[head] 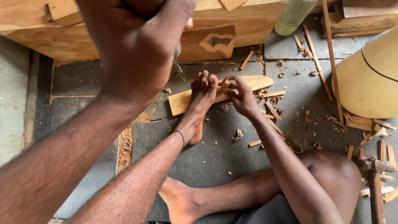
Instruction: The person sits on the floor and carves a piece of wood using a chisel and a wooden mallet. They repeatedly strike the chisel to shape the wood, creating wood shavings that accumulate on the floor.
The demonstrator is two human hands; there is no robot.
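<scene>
My left hand (137, 45) is raised close to the camera in a fist, closed around a tool whose thin metal tip (179, 68) pokes out below it. A pale wooden plank (257, 82) lies on the dark stone floor. My bare foot (202, 99) presses down on its middle. My right hand (241, 96) rests on the plank just right of the toes, with its fingers pinched on a small piece of wood there. What the fingers pinch is partly hidden.
A big wooden furniture piece (215, 41) spans the top. A rounded pale wooden form (369, 79) sits at right, with long thin strips (331, 54) beside it. A hammer (375, 182) lies at lower right. A green cylinder (294, 14) stands at the top. Chips and shavings (273, 110) litter the floor.
</scene>
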